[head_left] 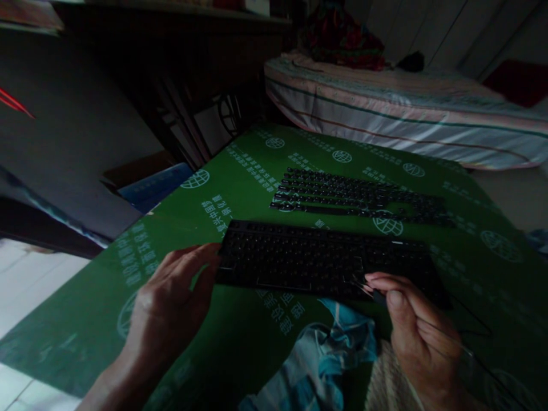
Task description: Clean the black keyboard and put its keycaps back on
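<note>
On a green counter point(81, 325), a black keyboard point(282, 257) is met at its left edge by the left hand point(173, 299), grip unclear, while a slim tool point(379, 297) is pinched above it by the right hand point(422, 328) for apparent detail work; steadiness seems called for.

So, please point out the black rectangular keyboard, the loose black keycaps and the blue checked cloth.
Black rectangular keyboard point(314, 261), head view: middle of top.
Loose black keycaps point(338, 190), head view: middle rows.
Blue checked cloth point(314, 357), head view: crumpled middle.
</note>
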A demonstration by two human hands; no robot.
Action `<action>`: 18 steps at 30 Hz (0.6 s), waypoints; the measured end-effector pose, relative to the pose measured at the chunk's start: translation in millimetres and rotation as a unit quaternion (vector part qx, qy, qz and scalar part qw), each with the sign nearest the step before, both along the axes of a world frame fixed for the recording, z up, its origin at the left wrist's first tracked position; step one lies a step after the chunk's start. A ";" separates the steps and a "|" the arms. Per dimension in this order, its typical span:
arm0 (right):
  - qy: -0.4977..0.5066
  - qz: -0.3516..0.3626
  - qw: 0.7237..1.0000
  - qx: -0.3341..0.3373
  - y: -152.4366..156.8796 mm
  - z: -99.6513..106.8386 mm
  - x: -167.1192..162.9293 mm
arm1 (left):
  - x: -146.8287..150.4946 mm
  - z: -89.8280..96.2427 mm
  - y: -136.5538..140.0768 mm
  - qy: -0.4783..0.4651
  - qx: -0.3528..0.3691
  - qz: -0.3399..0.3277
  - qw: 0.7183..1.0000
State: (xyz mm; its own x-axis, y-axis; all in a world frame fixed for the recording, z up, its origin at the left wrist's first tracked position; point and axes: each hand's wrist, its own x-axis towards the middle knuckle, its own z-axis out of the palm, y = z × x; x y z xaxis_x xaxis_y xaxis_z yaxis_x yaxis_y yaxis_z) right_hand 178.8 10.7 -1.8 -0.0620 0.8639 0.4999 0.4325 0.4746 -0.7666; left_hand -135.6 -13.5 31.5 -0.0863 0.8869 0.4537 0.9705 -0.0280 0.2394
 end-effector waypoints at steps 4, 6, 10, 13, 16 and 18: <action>-0.006 0.001 1.000 -0.010 -0.1 -1.6 0.1 | 34.1 1.1 -6.1 -0.052 0.035 -0.148 0.987; -0.009 0.007 1.000 -0.010 -0.3 -3.2 1.0 | 55.2 -2.8 -11.5 -0.097 0.021 -0.198 0.975; -0.033 0.013 0.999 0.012 -0.9 -5.8 6.8 | 93.0 -27.8 -24.6 -0.138 0.022 -0.295 0.945; -0.087 -0.008 0.996 0.026 -1.5 -5.7 14.5 | 114.1 -57.0 -31.6 -0.103 0.023 -0.337 0.935; -0.083 -0.044 0.995 0.019 -0.5 0.1 18.4 | 131.1 -84.1 -34.5 -0.081 0.099 -0.308 0.943; -0.036 -0.060 0.997 -0.016 2.8 7.9 15.4 | 139.2 -96.5 -34.6 -0.101 0.162 -0.286 0.939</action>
State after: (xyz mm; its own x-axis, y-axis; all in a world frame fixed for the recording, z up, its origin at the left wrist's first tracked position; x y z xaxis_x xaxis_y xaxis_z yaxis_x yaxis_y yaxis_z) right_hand 194.3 13.4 6.1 0.0084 0.8826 0.4701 0.5390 0.3920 -0.7455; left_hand 3.7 -48.2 -65.0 0.2496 0.6328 0.7330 0.7102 -0.6342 0.3057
